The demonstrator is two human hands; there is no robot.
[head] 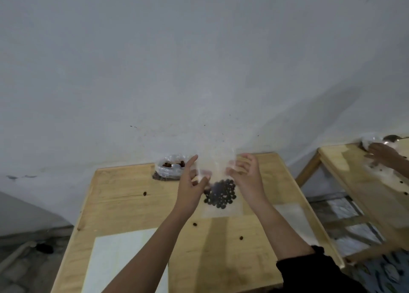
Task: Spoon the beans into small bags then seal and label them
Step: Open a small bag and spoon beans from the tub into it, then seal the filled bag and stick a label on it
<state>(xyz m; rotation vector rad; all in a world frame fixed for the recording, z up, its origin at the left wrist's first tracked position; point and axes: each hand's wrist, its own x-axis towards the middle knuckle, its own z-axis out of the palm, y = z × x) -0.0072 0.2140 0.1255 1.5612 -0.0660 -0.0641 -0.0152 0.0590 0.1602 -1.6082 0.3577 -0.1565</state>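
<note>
Head view, centre frame: left hand (190,183) and right hand (246,175) pinch bag (218,168) by its top, fingers curled; a slipped grip could spill beans (221,195).

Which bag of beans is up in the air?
The clear bag of dark beans, held between the left hand and right hand; the other bag sits on the table.
</note>
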